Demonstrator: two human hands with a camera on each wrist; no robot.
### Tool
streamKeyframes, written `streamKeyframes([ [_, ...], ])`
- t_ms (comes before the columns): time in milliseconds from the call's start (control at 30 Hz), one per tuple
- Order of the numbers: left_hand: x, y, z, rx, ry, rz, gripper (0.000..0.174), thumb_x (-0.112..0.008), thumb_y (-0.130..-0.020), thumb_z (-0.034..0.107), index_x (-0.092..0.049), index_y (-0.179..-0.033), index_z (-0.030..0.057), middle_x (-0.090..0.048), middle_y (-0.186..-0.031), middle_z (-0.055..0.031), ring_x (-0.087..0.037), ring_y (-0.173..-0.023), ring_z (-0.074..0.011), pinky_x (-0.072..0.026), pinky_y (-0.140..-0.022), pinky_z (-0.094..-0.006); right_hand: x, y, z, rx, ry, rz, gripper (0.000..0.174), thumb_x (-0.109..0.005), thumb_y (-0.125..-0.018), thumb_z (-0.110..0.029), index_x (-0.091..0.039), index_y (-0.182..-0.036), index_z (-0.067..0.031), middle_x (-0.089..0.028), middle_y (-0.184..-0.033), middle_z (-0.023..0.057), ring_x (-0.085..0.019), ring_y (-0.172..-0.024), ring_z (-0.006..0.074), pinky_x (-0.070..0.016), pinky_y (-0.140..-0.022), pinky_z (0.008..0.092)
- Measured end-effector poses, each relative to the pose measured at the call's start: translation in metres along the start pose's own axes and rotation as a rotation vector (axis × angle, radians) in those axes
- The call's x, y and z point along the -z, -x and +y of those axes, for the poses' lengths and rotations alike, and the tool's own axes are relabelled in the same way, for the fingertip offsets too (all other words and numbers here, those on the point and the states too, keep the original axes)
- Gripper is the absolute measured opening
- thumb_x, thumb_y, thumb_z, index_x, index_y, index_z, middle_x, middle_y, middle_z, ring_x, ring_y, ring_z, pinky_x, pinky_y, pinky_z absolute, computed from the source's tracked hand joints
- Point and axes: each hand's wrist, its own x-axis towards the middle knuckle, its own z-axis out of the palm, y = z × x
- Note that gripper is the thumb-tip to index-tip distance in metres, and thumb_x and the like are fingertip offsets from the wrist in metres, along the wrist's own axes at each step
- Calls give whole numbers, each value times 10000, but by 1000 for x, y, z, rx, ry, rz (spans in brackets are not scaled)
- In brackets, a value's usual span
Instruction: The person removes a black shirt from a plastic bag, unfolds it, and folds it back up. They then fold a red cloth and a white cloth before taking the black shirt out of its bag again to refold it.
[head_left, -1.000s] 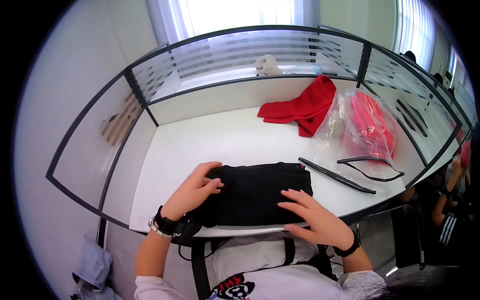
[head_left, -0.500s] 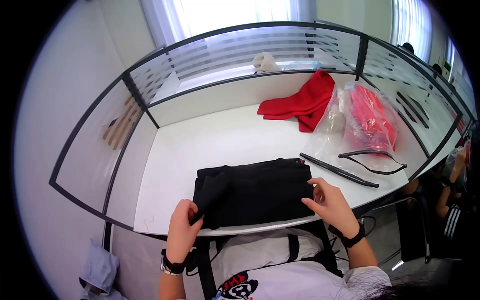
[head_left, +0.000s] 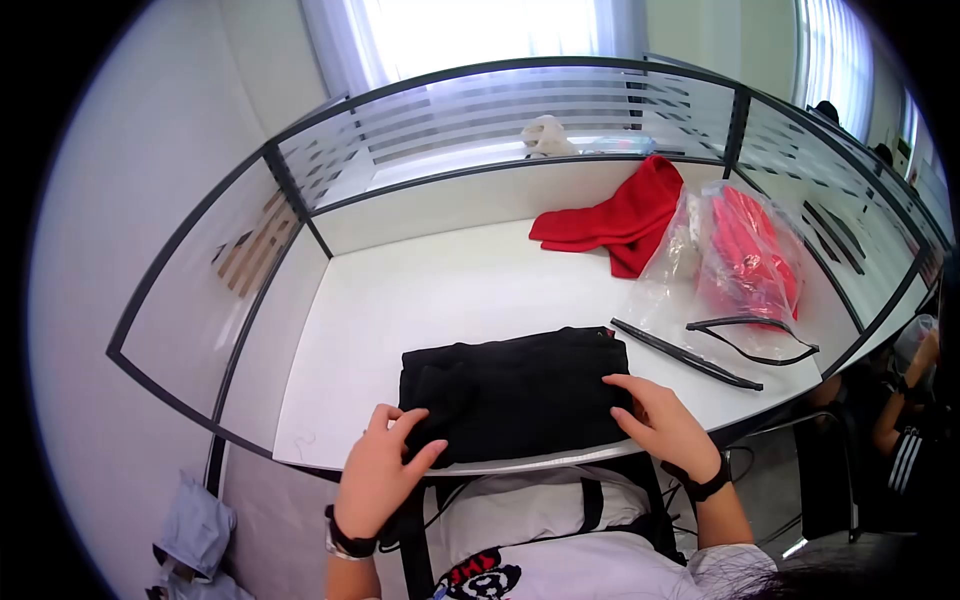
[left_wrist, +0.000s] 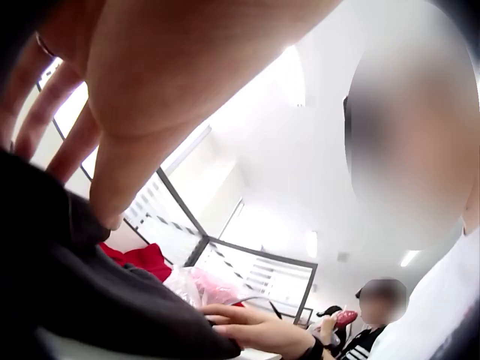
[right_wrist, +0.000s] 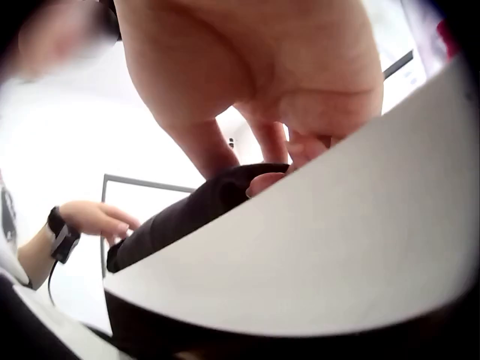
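Observation:
A folded black garment point(head_left: 520, 395) lies at the near edge of the white desk, in a flat rectangular bundle. At its near left corner is my left hand point(head_left: 383, 470), with thumb and fingers spread and their tips at the cloth. The left wrist view shows that thumb point(left_wrist: 120, 180) coming down onto the black fabric. My right hand point(head_left: 668, 425) rests at the garment's right edge, fingers loosely bent, tips touching the side of the bundle. From the right wrist, the garment point(right_wrist: 202, 214) appears as a thick layered roll, with several fingertips on its end.
A red cloth point(head_left: 625, 215) lies at the back of the white desk point(head_left: 400, 290). Beside it is a clear plastic bag point(head_left: 760, 265) with something red inside. Black strips point(head_left: 685, 355) lie in front of the bag. A framed partition point(head_left: 500, 175) borders the desk; another person sits at the right.
My left hand moved from the garment's upper left to its near left corner, gripped the edge there, then loosened. The left flap now lies flatter. My right hand shifted to the right edge.

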Motion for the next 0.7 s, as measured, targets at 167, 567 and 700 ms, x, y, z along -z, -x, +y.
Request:
streamKeyframes([
  [167,13,-45,-20,-87,259,-120,465,-774,-867,223,-601,-1243,11,-561,-1186,-136,-625,-782,-213,-539,-700,-304,11,-13,14,-117,-158,142,535,-701,-914,-169,-496,-1379,-2,-591,-825,64,-556,-649,127,-445,-602,267],
  [567,-20,-68,-28,145,655,-72,164,-594,-916,33,-438,-949,68,-499,-749,2,-494,-546,-69,-406,-470,-238,4,-36,1,106,-168,119,342,-617,-824,65,-648,-1143,-53,-623,-1029,15,-539,-814,93,-413,-635,227],
  [700,-23,-63,-36,160,645,-36,163,-594,-921,47,-435,-952,56,-513,-712,-5,-519,-551,-75,-420,-478,-237,12,-43,-2,154,-160,159,429,-597,-835,85,-609,-1236,-68,-615,-1009,28,-549,-873,101,-417,-651,226],
])
